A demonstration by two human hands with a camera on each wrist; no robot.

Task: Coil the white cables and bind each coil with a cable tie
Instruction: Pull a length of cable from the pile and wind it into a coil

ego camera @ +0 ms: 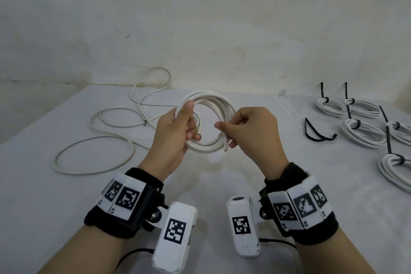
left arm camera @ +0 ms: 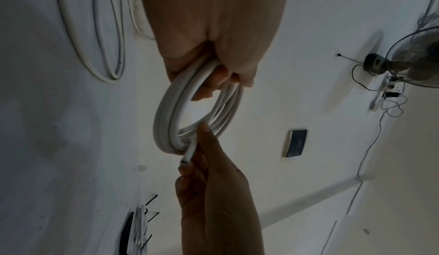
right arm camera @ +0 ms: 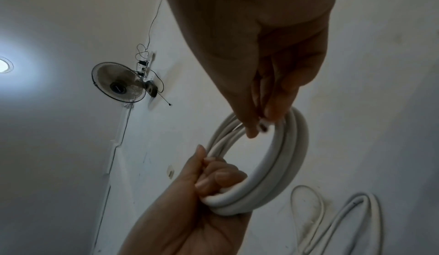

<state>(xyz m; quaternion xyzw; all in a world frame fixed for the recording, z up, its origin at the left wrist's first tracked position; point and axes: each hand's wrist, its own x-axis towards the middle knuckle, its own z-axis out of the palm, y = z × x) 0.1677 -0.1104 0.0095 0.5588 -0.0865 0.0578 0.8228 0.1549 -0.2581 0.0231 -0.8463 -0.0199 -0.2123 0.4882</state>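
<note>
Both hands hold coil (ego camera: 211,118): left hand (ego camera: 175,131) grips side, right hand (ego camera: 251,127) pinches cable end, fingertips hidden.

A white cable coil (ego camera: 209,122) held upright above the counter (ego camera: 255,162), its cut end (ego camera: 226,143) jutting free; bound coils (ego camera: 360,131) lie right.

Counts, placed relative to held coil (ego camera: 209,122):
- Hands: two, left (ego camera: 175,131), right (ego camera: 251,127), both gripping it.
- Loose cables (ego camera: 115,118): appears two, left of it on surface (ego camera: 244,173); exact count uncertain.
- Tied coils (ego camera: 364,132): five, right.
- Spare ties (ego camera: 318,133): appears two, right, overlapping.
</note>
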